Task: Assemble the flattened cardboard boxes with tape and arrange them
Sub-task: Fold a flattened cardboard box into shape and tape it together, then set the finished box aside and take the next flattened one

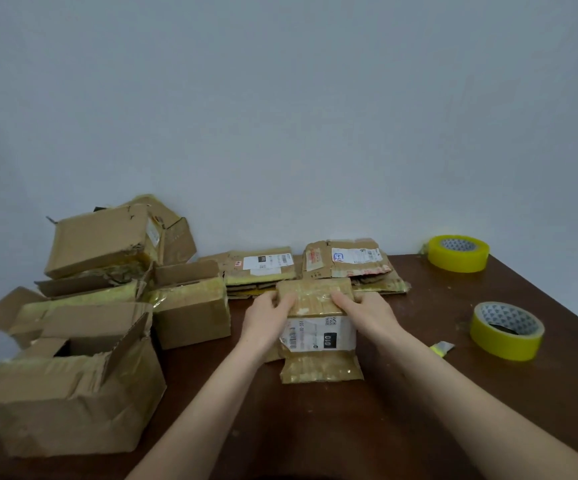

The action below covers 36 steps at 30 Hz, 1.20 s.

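At the middle of the table (401,427), a flattened box (318,332) lies with its long axis running away from the person, its label face up. Both hands are on its far half: the left hand (268,315) grips the left edge and the right hand (367,311) the right edge, fingers (341,299) curled over the top and closed on the cardboard. Neither hand is clearly nearer; they sit level with each other across the box. Opening it likely means pressing the two side edges toward each other so the flat sleeve pops square. Two tape rolls wait on the right, the near roll (507,330) closer to the right hand than the far roll (458,252). More flat boxes (315,268) lie just behind, assembled boxes (107,306) stacked to the left.
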{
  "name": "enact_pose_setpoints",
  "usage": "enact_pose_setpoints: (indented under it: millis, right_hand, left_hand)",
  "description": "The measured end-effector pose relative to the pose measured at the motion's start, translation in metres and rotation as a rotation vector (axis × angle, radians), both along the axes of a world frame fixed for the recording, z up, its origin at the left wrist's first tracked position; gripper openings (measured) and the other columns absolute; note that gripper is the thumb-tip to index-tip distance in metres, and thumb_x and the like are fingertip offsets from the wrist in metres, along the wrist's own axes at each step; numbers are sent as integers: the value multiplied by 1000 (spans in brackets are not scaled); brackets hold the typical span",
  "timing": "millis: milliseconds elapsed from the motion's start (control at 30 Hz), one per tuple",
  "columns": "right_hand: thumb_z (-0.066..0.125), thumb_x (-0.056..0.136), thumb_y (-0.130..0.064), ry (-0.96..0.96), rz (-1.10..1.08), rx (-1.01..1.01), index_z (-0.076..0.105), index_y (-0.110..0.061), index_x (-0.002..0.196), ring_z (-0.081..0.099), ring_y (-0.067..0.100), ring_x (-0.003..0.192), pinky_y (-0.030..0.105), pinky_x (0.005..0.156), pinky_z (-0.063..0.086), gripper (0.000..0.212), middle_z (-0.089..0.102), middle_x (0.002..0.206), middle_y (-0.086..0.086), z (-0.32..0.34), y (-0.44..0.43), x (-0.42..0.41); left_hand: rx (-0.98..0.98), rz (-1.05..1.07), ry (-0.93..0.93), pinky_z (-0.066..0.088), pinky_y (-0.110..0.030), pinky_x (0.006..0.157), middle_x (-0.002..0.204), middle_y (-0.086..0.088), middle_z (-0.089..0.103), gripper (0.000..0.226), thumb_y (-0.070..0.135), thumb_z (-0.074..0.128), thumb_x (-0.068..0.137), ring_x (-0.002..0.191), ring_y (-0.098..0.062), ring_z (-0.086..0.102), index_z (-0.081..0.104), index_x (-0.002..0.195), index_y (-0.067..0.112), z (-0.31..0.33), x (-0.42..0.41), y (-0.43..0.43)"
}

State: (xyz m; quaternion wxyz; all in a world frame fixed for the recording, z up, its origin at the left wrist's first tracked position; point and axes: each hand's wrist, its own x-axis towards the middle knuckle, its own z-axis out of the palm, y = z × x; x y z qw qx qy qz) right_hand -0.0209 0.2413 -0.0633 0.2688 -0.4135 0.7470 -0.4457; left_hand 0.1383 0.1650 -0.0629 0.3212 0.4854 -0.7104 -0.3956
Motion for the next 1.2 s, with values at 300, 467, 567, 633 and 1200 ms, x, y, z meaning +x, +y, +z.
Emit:
enact_pose_setpoints:
  millis: [300, 467, 567, 633, 1200]
  right_hand:
    - [71, 80, -51, -400, -43, -278, 64, -12, 107, 62, 19, 100, 35, 88, 53, 47, 65, 107, -1, 45, -31, -37]
    - [70, 81, -22, -268, -293, -441, 56, -17, 92, 58, 16, 79, 28, 67, 44, 18, 63, 92, 0, 48, -86, -73]
    - [62, 86, -17, -86, -394, -389, 53, -25, 107, 59, 17, 91, 28, 67, 43, 24, 61, 104, -6, 47, -111, -108]
    - [58, 89, -16, 48, -515, -320, 53, -28, 120, 56, 24, 106, 33, 79, 47, 33, 56, 119, -1, 43, -123, -138]
    - [47, 93, -12, 153, -642, 21, 37, -19, 144, 35, 33, 133, 40, 103, 37, 53, 25, 151, 13, 4, -119, -224]
  left_hand:
    - [18, 74, 553, 37, -26, 100, 129, 3, 49, 63, 29, 69, 86, 119, -13, 48, 40, 140, 11, 63, -49, -22]
    - [62, -22, 542, 51, -12, 62, 99, 2, 69, 45, -4, 63, 83, 76, 0, 67, 57, 126, 8, 65, -95, -71]
    - [35, -49, 543, 56, -22, 72, 111, 0, 67, 50, -9, 56, 84, 85, -8, 67, 55, 128, 13, 62, -139, -92]
    - [30, -105, 509, 55, -29, 83, 120, -3, 63, 51, -8, 56, 85, 94, -11, 64, 52, 131, 15, 55, -173, -101]
    - [303, -441, 207, 47, -32, 94, 114, -5, 59, 38, -10, 43, 87, 95, -13, 55, 58, 119, 4, -1, -291, -108]
